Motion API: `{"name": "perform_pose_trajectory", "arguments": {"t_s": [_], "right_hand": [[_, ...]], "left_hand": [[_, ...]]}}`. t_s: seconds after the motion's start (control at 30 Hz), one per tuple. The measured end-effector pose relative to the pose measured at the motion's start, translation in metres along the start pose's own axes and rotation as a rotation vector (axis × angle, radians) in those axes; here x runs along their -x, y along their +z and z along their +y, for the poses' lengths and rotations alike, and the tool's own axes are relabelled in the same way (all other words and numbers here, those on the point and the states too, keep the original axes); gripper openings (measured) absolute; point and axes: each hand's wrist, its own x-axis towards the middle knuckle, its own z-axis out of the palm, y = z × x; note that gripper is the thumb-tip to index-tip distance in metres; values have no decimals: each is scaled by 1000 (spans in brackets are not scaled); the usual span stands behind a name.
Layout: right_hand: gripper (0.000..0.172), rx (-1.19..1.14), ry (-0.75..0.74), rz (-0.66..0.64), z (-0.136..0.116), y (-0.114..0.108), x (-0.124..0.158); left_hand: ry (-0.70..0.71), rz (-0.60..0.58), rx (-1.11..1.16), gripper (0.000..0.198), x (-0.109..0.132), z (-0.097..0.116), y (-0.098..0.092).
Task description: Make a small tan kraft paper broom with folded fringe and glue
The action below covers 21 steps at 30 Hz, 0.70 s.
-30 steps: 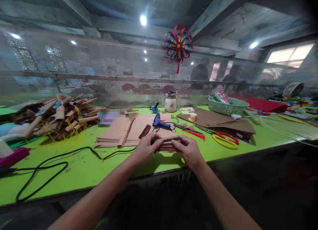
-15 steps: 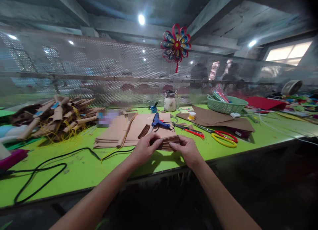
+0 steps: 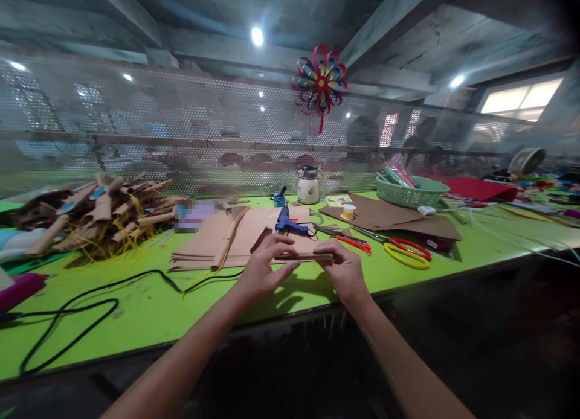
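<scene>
Plainly, the left hand (image 3: 265, 273) gapes; the right hand (image 3: 347, 273) pinches brown paper (image 3: 308, 257).

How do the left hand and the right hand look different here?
The left hand is spread open, while the right hand is pinched closed. The right hand grips one end of the brown paper; the left hand is at the other end, and whether it touches is hard to tell. Both hands are bare and over the green table.
</scene>
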Motion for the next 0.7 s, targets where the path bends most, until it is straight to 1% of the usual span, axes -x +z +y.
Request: {"name": "perform_pose_trajectory", "arguments": {"t_s": [0.07,0.1,0.13,0.2,0.23,0.27,0.3,0.37,0.47,0.6,0.67,0.7], "right_hand": [[5,-22,-63,-42,-1,1,0],[6,-38,-78,-67,-1,1,0],[6,-54,-81,-88,-2,1,0],[7,-79,-71,-117,-4,1,1],[7,-87,-56,-128,-5,1,1],[7,-91,-40,-139,-6,0,2],[9,-91,-23,-145,-7,0,2],[16,-83,15,-154,-8,-2,2],[34,-97,105,-160,-7,-2,2],[57,-251,250,-103,-3,-1,2],[57,-374,318,-93,-5,0,3],[53,-443,354,-121,-6,1,4]], "left_hand": [[-117,0,84,30,-2,1,-1],[-208,-31,135,36,-3,3,-2],[-311,-92,190,41,-4,4,-3],[-499,-272,302,50,-5,9,-5],[-559,-360,349,53,-5,11,-6],[-592,-421,387,53,-5,14,-7],[-601,-451,413,50,-5,16,-8],[-577,-434,441,41,-4,18,-8],[-552,-365,465,31,-4,15,-6],[-574,-297,539,28,-3,5,-2],[-583,-238,563,28,-3,2,0],[-585,-200,560,28,-4,1,1]]}}
